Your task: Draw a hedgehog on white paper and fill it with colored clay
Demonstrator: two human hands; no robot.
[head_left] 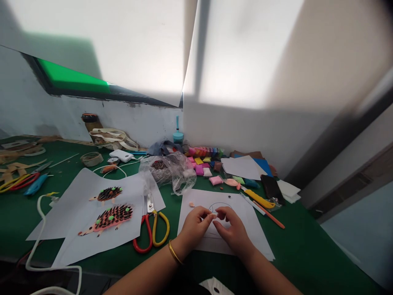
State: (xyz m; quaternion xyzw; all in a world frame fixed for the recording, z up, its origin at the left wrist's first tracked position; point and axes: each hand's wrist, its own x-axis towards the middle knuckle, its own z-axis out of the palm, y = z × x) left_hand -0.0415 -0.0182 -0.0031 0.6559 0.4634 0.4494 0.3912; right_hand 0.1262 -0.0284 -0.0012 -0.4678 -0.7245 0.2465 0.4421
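Over a sheet of white paper [258, 241] with a drawn curved outline [221, 204], my two hands meet. My left hand [196, 225] pinches a small pale pink piece of clay [214, 215] between thumb and fingertips. Close beside that piece, my right hand [232, 229] has its thumb and forefinger curved and apart. A little pinkish clay lump [191, 204] lies on the paper left of the drawing, and a tiny dark bit [229, 196] lies near its top. The lower part of the drawing is partly hidden by my hands.
Left, paper sheets [123, 235] carry two hedgehog figures [112, 217]. Red-and-yellow-handled scissors [152, 225] lie beside them. Behind are a plastic bag [166, 168] and several colored clay packets [199, 169]. A yellow cutter [259, 198] and an orange stick [270, 215] lie right.
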